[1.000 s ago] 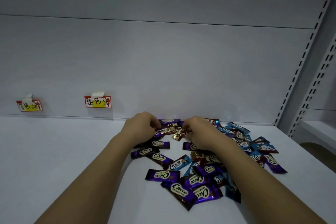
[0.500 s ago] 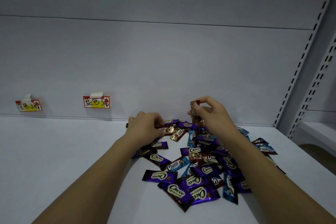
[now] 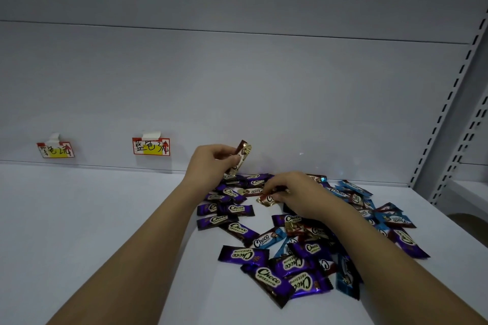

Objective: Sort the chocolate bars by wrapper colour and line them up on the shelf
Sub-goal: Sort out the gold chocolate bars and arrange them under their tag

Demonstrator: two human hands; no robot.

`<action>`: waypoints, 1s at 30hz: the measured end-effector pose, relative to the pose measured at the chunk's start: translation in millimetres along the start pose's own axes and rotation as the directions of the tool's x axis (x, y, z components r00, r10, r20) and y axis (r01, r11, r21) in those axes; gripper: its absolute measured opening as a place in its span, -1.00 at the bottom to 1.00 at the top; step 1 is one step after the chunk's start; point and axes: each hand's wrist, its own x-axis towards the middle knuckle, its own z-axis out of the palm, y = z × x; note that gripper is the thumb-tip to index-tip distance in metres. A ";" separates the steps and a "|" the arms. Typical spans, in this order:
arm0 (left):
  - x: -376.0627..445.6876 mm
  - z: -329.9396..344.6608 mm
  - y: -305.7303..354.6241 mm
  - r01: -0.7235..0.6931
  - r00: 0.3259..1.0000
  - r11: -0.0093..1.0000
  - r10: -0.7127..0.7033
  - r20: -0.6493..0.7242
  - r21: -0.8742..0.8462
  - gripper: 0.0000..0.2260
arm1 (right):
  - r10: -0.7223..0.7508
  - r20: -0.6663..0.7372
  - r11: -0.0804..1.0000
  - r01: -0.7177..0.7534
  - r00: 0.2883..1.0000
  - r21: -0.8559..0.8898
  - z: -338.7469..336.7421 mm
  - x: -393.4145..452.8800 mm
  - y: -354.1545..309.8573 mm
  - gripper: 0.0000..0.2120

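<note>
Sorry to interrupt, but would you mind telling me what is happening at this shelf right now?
A person is sorting a loose pile of chocolate bars on a white shelf. The left hand holds a gold-wrapped bar lifted above the pile, while the right hand pinches another gold bar down among the heap. Purple, blue and gold wrappers lie mixed together, none lined up yet. Two handwritten labels are taped to the back panel.
</note>
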 end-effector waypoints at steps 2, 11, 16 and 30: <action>0.6 -0.1 -1.6 0.008 1.000 1.000 -0.008 0.012 0.016 -0.81 | -0.006 0.015 1.000 0.007 1.000 -0.031 1.3 -0.1 0.2 -0.71; 2.2 7.1 -11.3 0.010 0.991 0.980 -0.037 0.131 0.200 -0.84 | -0.041 -0.014 0.981 0.038 0.999 -0.190 -1.5 4.9 1.6 -0.77; -1.7 18.4 -13.7 -0.014 0.978 0.959 -0.046 0.203 0.283 -0.91 | 0.105 -0.280 0.970 -0.037 0.954 0.239 -15.2 0.1 13.3 -0.91; -8.4 41.6 -13.3 -0.202 0.946 0.809 0.016 0.323 0.552 -0.81 | 0.167 -0.298 0.910 -0.030 0.940 0.415 -19.5 -8.8 8.0 -0.90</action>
